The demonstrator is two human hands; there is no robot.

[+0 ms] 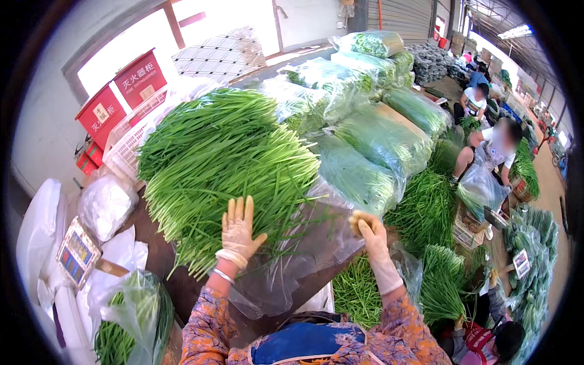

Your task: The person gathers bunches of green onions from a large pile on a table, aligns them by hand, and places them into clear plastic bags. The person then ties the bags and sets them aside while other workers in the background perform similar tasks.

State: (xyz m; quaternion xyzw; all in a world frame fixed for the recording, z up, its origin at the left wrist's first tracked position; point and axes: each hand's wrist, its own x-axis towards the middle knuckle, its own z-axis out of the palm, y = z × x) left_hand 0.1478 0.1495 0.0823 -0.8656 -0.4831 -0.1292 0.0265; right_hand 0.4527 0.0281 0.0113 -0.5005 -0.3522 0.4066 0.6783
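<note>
A large heap of garlic chives (213, 152) lies on the brown table, pale stalk ends toward the right. Against its near edge rests my left hand (239, 230), gloved in a thin cream glove, fingers spread and stretched out over the stalks. My right hand (371, 234), gloved alike, hangs to the right of the heap with its fingers curled together. Whatever it may hold is too small to make out. Between the two hands, a clear plastic sheet (267, 286) lies crumpled on the table, with a few loose stalks near it.
Bagged chives (383, 137) are stacked behind and to the right. Loose chives (420, 210) and a crate (465, 228) stand lower right, near seated people. At left are a scale display (78, 252), a bag of chives (134, 319) and red boxes (100, 112).
</note>
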